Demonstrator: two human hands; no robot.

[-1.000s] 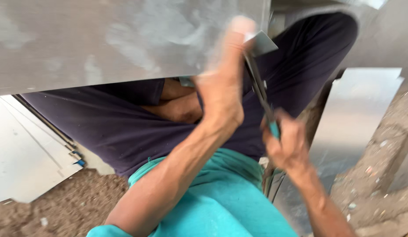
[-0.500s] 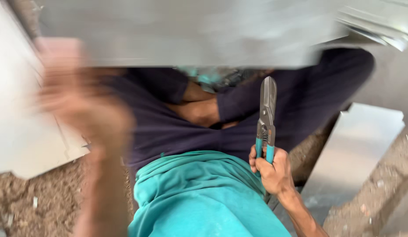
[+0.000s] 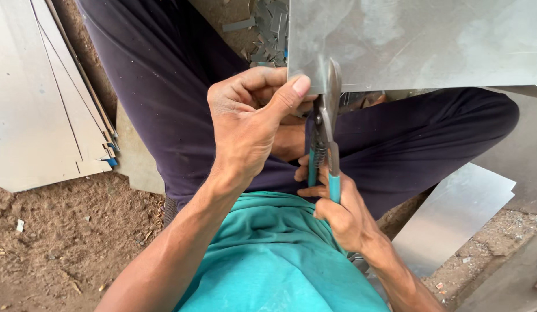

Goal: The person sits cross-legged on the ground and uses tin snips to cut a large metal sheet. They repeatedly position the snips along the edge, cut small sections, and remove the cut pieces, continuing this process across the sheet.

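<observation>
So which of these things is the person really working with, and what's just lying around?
In use:
metal sheet, pinched by the left hand
tin snips, in the right hand

Lying about:
stacked sheets
offcut scraps
loose sheet

Left hand (image 3: 251,124) pinching metal sheet (image 3: 418,40), right hand (image 3: 343,211) gripping snips (image 3: 326,124)

Teal shirt (image 3: 280,260), dark navy trousers (image 3: 181,86); forearms bare, left hand (image 3: 251,124) and right hand (image 3: 343,214) ungloved.
</observation>
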